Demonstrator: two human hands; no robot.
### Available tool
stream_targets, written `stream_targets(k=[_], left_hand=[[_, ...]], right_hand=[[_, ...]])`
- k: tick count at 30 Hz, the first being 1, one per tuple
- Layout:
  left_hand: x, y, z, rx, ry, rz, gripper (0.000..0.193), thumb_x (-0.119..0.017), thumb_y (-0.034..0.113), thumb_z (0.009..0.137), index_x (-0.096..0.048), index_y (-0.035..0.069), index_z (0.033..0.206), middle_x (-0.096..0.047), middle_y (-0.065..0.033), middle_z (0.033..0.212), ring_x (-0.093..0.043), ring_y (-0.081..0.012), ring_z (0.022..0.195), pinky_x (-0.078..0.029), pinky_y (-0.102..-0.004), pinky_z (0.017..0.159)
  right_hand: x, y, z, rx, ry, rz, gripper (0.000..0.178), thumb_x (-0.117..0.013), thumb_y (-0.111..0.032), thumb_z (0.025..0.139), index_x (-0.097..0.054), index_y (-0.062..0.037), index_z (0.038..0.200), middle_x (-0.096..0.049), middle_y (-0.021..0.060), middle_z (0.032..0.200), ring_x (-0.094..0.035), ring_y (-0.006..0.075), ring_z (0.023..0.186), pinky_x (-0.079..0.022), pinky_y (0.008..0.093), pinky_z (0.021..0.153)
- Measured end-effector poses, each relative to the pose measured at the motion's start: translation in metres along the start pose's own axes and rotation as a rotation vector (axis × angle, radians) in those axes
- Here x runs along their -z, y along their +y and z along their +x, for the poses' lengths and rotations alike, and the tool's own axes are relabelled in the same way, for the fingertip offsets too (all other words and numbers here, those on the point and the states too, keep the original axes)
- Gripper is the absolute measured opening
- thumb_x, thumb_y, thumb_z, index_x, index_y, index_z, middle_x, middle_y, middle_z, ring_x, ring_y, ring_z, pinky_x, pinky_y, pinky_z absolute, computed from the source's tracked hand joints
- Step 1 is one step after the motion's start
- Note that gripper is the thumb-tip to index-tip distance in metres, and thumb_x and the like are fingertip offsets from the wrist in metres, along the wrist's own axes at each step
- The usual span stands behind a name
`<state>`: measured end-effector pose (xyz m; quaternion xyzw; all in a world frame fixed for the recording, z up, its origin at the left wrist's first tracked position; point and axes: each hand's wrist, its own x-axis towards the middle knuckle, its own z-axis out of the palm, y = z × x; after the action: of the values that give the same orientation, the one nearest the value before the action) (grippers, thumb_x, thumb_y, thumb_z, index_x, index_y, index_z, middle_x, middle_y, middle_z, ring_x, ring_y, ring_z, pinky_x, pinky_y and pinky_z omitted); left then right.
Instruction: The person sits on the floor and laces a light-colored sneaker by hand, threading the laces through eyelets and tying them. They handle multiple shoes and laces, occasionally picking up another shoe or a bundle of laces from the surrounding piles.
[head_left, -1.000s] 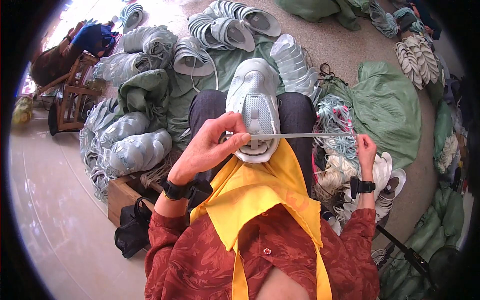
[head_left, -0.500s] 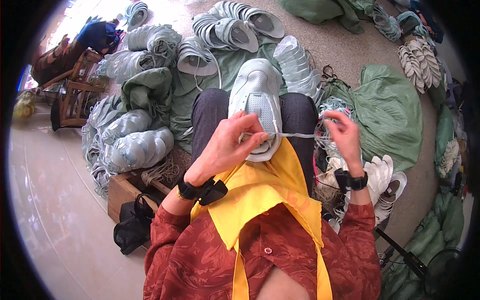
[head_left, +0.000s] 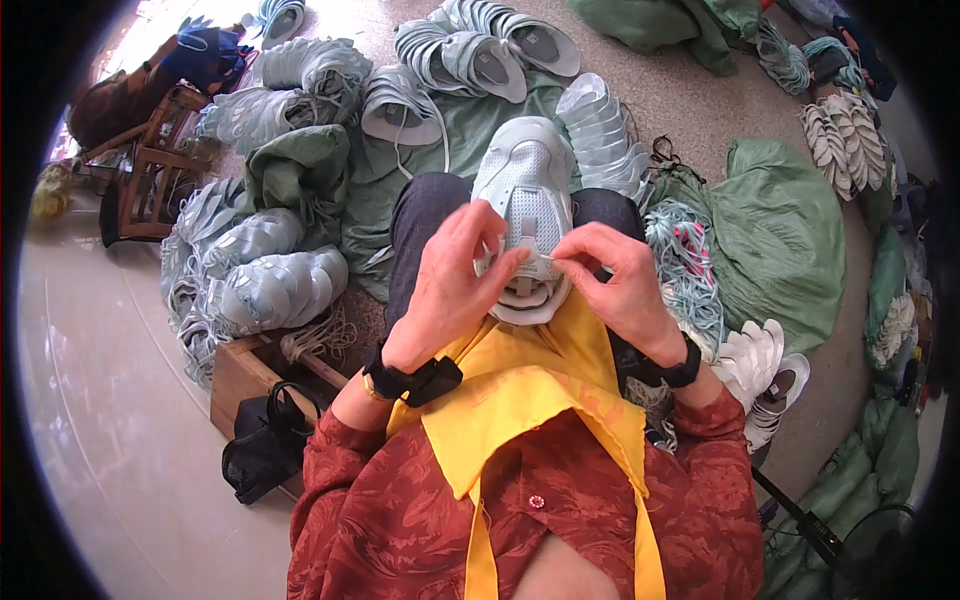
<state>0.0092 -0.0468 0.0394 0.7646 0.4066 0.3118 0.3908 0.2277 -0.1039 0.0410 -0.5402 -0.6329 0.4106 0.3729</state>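
In the head view, seen with twelve o'clock pointing away from the person, a pale grey-white shoe (head_left: pixel 522 178) rests between the knees, in front of a yellow apron (head_left: pixel 535 425), its toe toward twelve. The left hand (head_left: pixel 440 285) comes in from seven o'clock, thumb reaching the shoe's tongue and fingers curled around a gap; whether it grips anything cannot be told. The right hand (head_left: pixel 622 292) comes in from five o'clock, its thumb and forefinger pinching a short, pale lace (head_left: pixel 543 261) just beside the left thumb. Dark bands sit on both wrists.

Around the shoe, layered pale uppers (head_left: pixel 280 288) lie between eight and nine o'clock, others (head_left: pixel 462 60) just before twelve and a further row (head_left: pixel 600 125) at one. A tangle of pale blue laces (head_left: pixel 684 262) lies at three, with a green sack (head_left: pixel 785 240) just beyond it. White shoes (head_left: pixel 752 368) lie at four. A wooden box (head_left: pixel 245 382) stands at eight, a black bag (head_left: pixel 265 450) against it. Farther off, between nine and ten, stands a wooden chair (head_left: pixel 153 190).
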Motion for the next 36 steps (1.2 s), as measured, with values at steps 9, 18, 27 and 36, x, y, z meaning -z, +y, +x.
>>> stream_targets(k=[9, 18, 27, 36], left_hand=[[-0.003, -0.017, -0.005, 0.022, 0.026, 0.119, 0.030, -0.075, 0.007, 0.087, -0.053, 0.002, 0.107, -0.048, -0.0093, 0.094, -0.053, -0.0230, 0.074, -0.048, -0.0334, 0.065], [-0.004, -0.024, -0.014, 0.036, 0.021, 0.102, 0.030, -0.074, 0.006, 0.088, -0.052, 0.002, 0.107, -0.047, -0.0101, 0.095, -0.054, -0.0244, 0.079, -0.048, -0.0342, 0.070], [-0.006, -0.028, -0.021, 0.033, 0.039, 0.076, 0.030, -0.074, 0.006, 0.087, -0.052, 0.002, 0.107, -0.047, -0.0098, 0.095, -0.053, -0.0236, 0.078, -0.047, -0.0336, 0.068], [-0.003, -0.034, 0.009, 0.093, 0.061, -0.018, 0.027, -0.080, 0.012, 0.085, -0.055, 0.002, 0.088, -0.049, -0.0047, 0.079, -0.049, -0.0147, 0.063, -0.043, -0.0302, 0.057]], right_hand=[[-0.021, 0.017, -0.003, 0.344, 0.166, -0.376, 0.016, -0.074, 0.003, 0.082, -0.065, -0.0027, 0.093, -0.062, 0.0091, 0.099, -0.066, 0.0292, 0.090, -0.055, 0.0381, 0.076], [-0.027, 0.022, -0.008, 0.374, 0.187, -0.367, 0.020, -0.074, 0.006, 0.080, -0.064, -0.0027, 0.095, -0.062, 0.0100, 0.101, -0.067, 0.0302, 0.092, -0.056, 0.0379, 0.079], [-0.032, 0.025, -0.013, 0.366, 0.192, -0.363, 0.021, -0.075, 0.006, 0.079, -0.066, -0.0025, 0.096, -0.064, 0.0099, 0.101, -0.068, 0.0293, 0.091, -0.056, 0.0369, 0.078], [-0.020, 0.024, -0.003, -0.106, 0.283, 0.177, 0.005, -0.074, 0.000, 0.090, -0.071, -0.0017, 0.093, -0.070, 0.0014, 0.085, -0.064, 0.0063, 0.073, -0.051, 0.0232, 0.065]])
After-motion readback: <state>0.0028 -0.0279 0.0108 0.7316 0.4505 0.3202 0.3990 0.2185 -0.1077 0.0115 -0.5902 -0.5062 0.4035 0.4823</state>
